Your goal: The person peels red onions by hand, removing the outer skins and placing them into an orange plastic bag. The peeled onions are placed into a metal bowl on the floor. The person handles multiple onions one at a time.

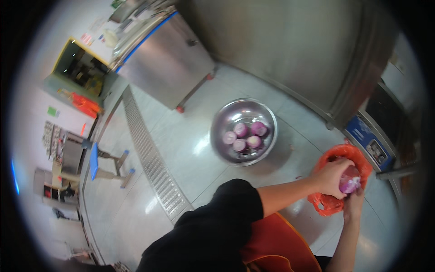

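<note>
A purple onion [350, 180] is held between my two hands above a crumpled red plastic bag [328, 204]. My left hand [333, 178] grips it from the left side, fingers curled around its top. Beneath and to the right, my right hand [354, 200] touches its lower side; the fingers are partly hidden by the onion. Left of the bag, a round stainless steel bowl [226, 154] stands on the floor and contains several purple onions [241, 130] with pale cut or peeled faces.
A slotted floor drain [153, 156] runs left of the bowl. Beyond are a steel cabinet on red casters [163, 64] and a large steel unit [289, 44]. An appliance with a blue panel [365, 142] borders the bag. A blue-topped stool [94, 161] stands at left.
</note>
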`<control>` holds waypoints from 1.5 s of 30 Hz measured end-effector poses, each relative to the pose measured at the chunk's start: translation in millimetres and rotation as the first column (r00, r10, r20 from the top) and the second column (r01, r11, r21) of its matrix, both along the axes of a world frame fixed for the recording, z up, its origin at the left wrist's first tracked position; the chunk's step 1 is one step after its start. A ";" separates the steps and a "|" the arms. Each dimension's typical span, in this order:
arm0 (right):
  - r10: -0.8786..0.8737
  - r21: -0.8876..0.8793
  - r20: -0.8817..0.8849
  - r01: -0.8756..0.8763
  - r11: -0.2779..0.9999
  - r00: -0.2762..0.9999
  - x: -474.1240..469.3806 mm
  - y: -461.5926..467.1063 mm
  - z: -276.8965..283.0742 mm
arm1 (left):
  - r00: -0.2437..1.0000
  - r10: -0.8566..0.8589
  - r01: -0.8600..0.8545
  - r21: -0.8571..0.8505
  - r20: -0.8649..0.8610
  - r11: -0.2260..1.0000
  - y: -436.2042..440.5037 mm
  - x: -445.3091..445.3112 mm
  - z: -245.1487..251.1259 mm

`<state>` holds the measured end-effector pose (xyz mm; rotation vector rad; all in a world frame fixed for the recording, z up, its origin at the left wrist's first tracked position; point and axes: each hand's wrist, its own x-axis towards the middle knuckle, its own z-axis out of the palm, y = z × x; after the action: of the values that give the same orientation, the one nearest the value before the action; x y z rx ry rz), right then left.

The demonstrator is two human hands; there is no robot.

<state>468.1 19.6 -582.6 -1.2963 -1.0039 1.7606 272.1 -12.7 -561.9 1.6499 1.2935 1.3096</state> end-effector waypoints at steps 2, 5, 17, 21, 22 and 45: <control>-0.006 -0.021 -0.060 0.004 1.000 0.998 -4.9 -2.7 8.2 | 0.999 0.005 -0.005 0.011 -0.041 1.000 -0.3 -2.0 1.1; -0.021 -0.111 -0.035 0.017 0.994 0.999 -11.8 -5.0 21.3 | 0.997 0.016 -0.017 -0.006 -0.072 1.000 0.5 -2.0 1.7; -0.309 -0.465 -0.250 0.166 0.869 0.917 -19.1 -5.1 31.1 | 0.999 -0.020 0.023 -0.073 0.050 0.997 3.7 3.7 -4.6; -0.299 -0.347 -0.154 0.232 0.909 0.942 -19.3 -6.2 28.5 | 0.999 0.007 -0.008 0.008 0.042 1.000 3.6 13.4 -7.8; -0.286 -0.301 -0.087 0.248 0.921 0.954 -19.7 -6.9 27.9 | 0.994 0.007 0.003 -0.088 0.108 0.996 0.0 15.1 -8.3; -0.352 0.507 0.521 0.049 0.860 0.777 -21.5 -15.5 23.2 | 0.835 0.197 0.127 -0.528 0.514 0.840 11.0 10.0 -17.9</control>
<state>446.6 4.1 -559.4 -1.5921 -1.4594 0.8370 282.2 -1.7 -579.9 0.7649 1.1801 1.1665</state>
